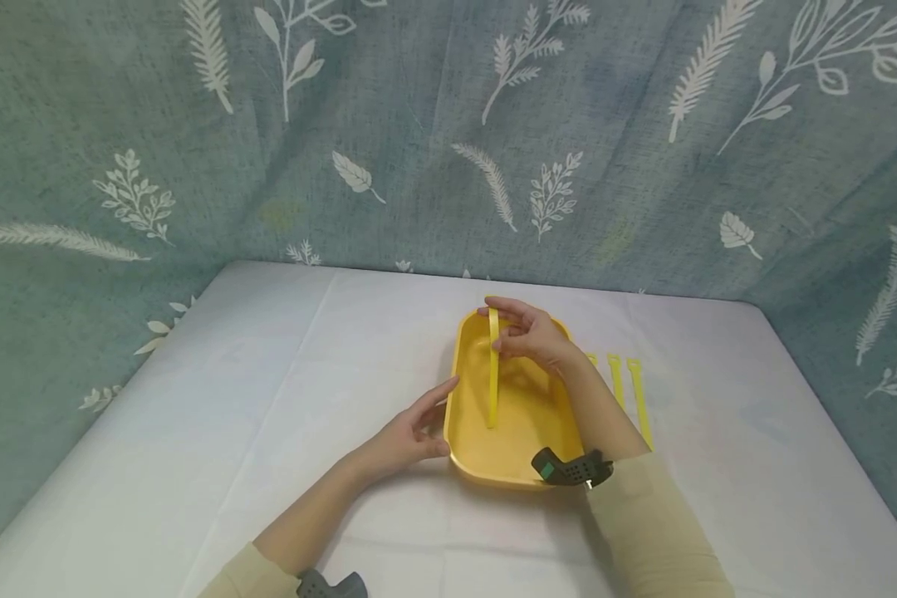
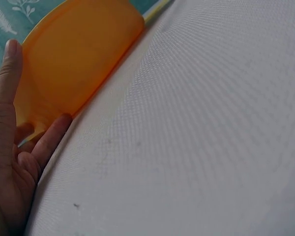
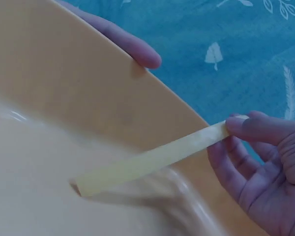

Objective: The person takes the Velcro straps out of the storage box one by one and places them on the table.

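A yellow-orange tray (image 1: 526,423) with rounded corners and raised walls sits on the table. My left hand (image 1: 404,432) touches its left wall; in the left wrist view the fingers of this hand (image 2: 10,142) lie along the outside of the wall. Over the tray, my right hand (image 1: 534,336) pinches a flat yellow strip (image 1: 493,374) near its far end. The strip's lower end reaches down to the tray floor in the right wrist view, where the pinching thumb and fingers of the right hand (image 3: 265,157) show clearly.
Several similar yellow strips (image 1: 640,407) lie side by side on the white tablecloth (image 1: 755,465) right of the tray, partly behind the right forearm. A blue-green curtain (image 1: 419,149) with white leaf prints hangs behind the table.
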A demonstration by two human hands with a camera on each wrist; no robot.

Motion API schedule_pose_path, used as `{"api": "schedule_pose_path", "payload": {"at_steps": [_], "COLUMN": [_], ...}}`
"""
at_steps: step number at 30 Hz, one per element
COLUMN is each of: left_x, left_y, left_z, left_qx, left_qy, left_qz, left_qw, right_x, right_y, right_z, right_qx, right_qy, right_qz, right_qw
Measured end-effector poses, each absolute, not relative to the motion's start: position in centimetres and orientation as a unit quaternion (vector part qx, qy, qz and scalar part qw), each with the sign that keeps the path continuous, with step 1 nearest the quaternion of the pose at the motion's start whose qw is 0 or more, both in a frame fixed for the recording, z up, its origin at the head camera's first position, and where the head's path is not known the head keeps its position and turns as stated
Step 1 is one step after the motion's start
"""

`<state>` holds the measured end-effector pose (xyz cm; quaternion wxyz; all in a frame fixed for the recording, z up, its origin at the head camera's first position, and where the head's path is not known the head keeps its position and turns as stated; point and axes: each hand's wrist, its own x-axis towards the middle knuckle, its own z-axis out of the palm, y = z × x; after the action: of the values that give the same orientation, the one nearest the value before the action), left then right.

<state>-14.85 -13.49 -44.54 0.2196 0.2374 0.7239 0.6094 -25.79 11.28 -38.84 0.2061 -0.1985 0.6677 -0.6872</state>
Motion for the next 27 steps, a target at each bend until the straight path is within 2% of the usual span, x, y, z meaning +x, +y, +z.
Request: {"api": "schedule_pose_path", "payload": {"at_steps": [7,27], "left_x": [-14.7,-14.8], "left_y": [-13.5,-13.6], "left_z": [-44.3,-44.3], "left_qx": [0.232,0.239], "left_qy": [0.734,0.731], "left_qz": [0.601,0.603], "left_qw": [0.215,0.213], "right_x": [-25.8,-24.3], "right_y": [11.4,11.8], "right_z": [-38.5,-35.8], "right_qx": [-0.194,-0.222], "right_qy": [0.662,0.651], "right_qz": [-0.7,-0.692], "right_qw": [0.185,0.219]}}
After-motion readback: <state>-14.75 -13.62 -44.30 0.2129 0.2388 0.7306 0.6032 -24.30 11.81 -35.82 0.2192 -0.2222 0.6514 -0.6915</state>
